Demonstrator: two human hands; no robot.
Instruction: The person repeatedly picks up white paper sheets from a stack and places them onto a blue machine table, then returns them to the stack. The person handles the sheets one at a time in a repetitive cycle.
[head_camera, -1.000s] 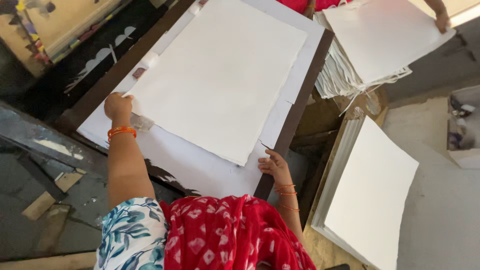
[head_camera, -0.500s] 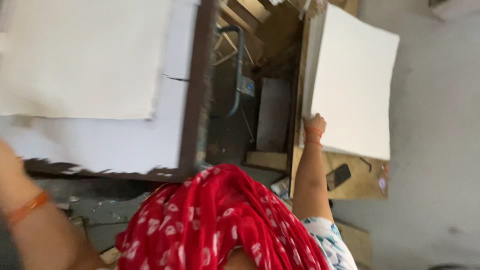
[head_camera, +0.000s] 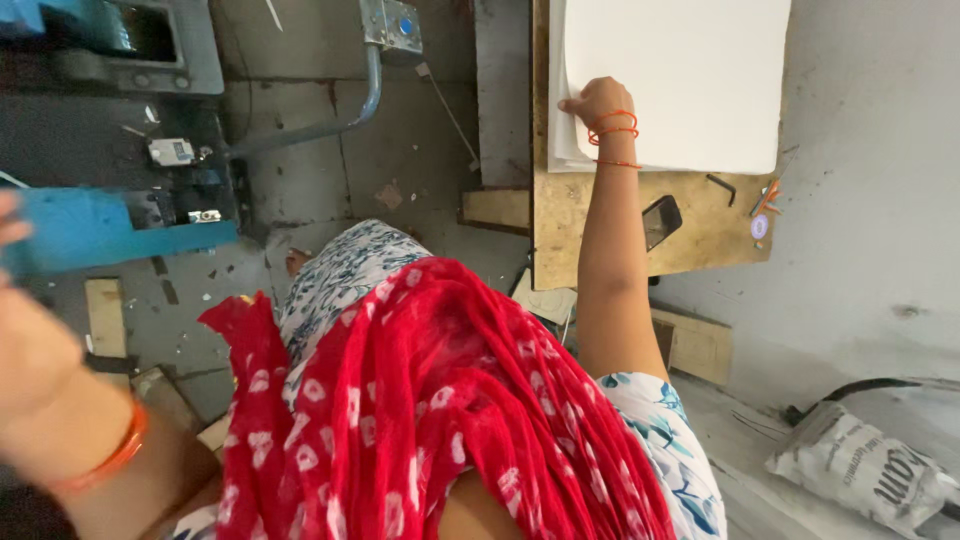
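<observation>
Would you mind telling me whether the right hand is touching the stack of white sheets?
Touching: the head view shows the right hand resting on the stack of white sheets at its left edge.

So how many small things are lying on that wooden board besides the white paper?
4: a dark phone below the white paper, then a black key, an orange-handled tool and a round sticker rightward. Paper may hide more.

A single head-worn camera looks steeply down over the wearer's own chest and red patterned scarf (head_camera: 430, 400) toward a concrete floor (head_camera: 400, 150). The right hand (head_camera: 598, 103), at arm's length, rests on the near-left edge of a white paper stack (head_camera: 680, 70) lying on a wooden board (head_camera: 700, 220) at upper right. The left forearm (head_camera: 60, 400) looms blurred and very close at lower left. Blue machinery (head_camera: 100, 225) fills the upper-left corner. No second view overlaps.
</observation>
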